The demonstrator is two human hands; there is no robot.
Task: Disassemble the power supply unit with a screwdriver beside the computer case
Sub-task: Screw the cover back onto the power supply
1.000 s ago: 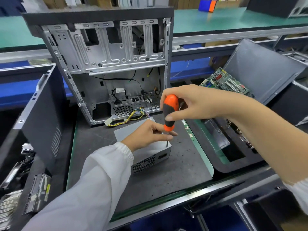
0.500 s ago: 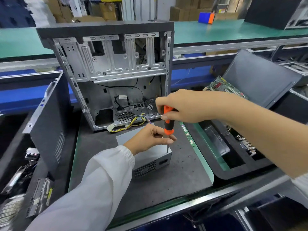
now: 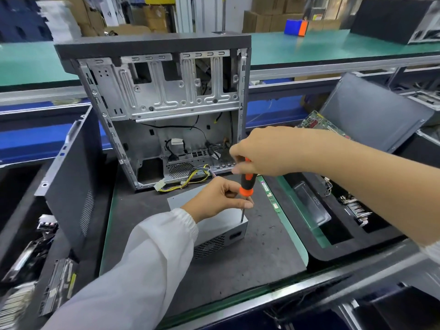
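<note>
Right hand (image 3: pixel 266 152), now lower on the screwdriver (image 3: pixel 246 184), grips it; left hand (image 3: pixel 217 201) pinches its shaft, tip seated on the power supply unit (image 3: pixel 221 226), loosening likely underway

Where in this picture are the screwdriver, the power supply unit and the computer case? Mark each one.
screwdriver (image 3: pixel 247 181): head view, on the orange and black handle below the right hand.
power supply unit (image 3: pixel 222 231): head view, on its grey side wall.
computer case (image 3: pixel 166 91): head view, on the metal inner panel.
</note>
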